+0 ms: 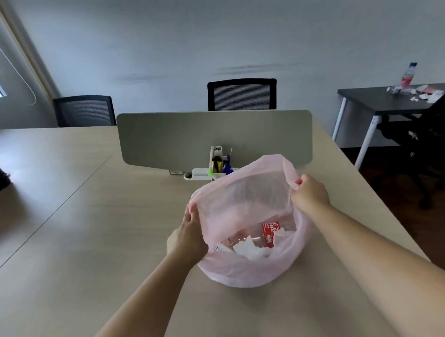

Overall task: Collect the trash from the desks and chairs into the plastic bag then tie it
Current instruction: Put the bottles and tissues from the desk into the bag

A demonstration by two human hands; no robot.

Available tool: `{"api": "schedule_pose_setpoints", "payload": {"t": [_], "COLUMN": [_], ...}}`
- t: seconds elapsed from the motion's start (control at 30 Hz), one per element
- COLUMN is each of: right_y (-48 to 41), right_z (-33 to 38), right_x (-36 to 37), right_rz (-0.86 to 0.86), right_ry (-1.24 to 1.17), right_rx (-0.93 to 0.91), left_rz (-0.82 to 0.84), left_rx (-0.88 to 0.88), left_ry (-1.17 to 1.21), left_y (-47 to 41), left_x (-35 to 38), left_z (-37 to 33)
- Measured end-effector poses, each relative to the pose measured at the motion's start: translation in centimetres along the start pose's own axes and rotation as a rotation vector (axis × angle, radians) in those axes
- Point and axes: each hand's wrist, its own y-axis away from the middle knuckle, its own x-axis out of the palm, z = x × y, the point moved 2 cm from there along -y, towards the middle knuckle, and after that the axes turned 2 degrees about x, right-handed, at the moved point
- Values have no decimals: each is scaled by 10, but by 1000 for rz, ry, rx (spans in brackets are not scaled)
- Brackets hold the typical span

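Observation:
A thin pink plastic bag [250,270] stands open on the beige desk [95,226]. Inside lie a clear bottle with a red cola label [270,233] and crumpled white paper [251,249]. My left hand [189,237] grips the bag's left rim. At the upper right, my right hand [309,192] pinches the rim and holds it up. More trash, a plastic bottle [408,77] and scattered paper scraps [423,94], lies on a dark table [367,101] at the far right.
A grey divider panel [214,137] crosses the desk behind the bag, with a white pen holder [213,166] at its foot. Two black mesh chairs [242,94] stand beyond the desk. Another black chair [426,142] stands by the dark table.

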Motion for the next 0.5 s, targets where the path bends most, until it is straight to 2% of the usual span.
{"api": "schedule_pose_setpoints", "payload": {"t": [0.17, 0.33, 0.5], "right_y": [5, 28, 74], "right_z": [-36, -54, -58], "right_x": [0, -13, -36], "right_rz": [-49, 33, -3], "right_ry": [73, 129, 31], "right_rx": [115, 155, 113], "left_rz": [-192, -42, -102], "left_rx": [2, 156, 160], "left_ry": [36, 22, -44], "left_y": [-1, 9, 51], "left_x": [-1, 2, -21], "left_z": [2, -2, -5]}}
